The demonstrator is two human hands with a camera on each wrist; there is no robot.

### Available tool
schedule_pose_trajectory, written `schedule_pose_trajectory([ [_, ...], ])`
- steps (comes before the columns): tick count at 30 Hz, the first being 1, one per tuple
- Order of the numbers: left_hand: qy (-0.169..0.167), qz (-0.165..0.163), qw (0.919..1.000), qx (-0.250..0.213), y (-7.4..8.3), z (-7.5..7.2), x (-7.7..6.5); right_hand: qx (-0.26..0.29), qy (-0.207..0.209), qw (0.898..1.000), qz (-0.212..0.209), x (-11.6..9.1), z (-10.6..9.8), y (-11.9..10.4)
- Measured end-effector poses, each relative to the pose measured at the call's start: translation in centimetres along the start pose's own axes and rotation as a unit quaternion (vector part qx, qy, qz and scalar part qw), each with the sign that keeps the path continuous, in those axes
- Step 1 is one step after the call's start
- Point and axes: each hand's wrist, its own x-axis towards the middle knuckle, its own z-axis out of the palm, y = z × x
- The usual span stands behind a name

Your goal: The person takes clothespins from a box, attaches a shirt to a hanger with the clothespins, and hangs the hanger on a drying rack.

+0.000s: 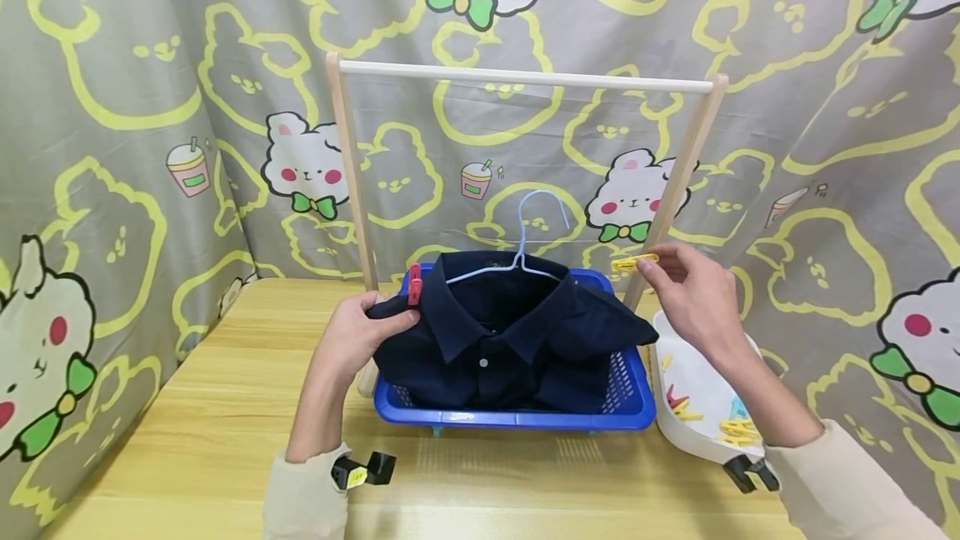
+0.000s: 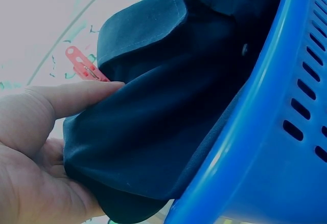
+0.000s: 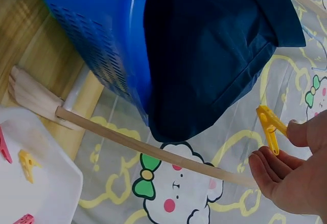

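A dark navy shirt with a collar and white buttons lies in a blue basket. Inside its collar sits a pale blue wire hanger, hook upward. My left hand grips the shirt's shoulder at the left, thumb on top of the cloth. A red clothespin is clipped on that shoulder beside the collar, close to my thumb. Right of the collar, my right hand pinches a yellow clothespin between thumb and fingers, apart from the shirt.
A wooden rack with a white crossbar stands over the basket. To the right, a white tray holds several yellow, red and blue clothespins. All of this is on a wooden table, with a patterned curtain behind.
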Motion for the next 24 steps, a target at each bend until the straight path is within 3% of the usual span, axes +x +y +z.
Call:
schedule_pose_trajectory([
  [13, -0.002, -0.003, 1.0000, 0.002, 0.0, 0.0, 0.1, 0.013, 0.007, 1.000, -0.008, -0.2, 0.1, -1.1],
  [24, -0.003, -0.003, 1.0000, -0.002, 0.0, 0.0, 0.0, 0.022, 0.015, 0.999, -0.043, -0.3, 0.3, -2.2],
])
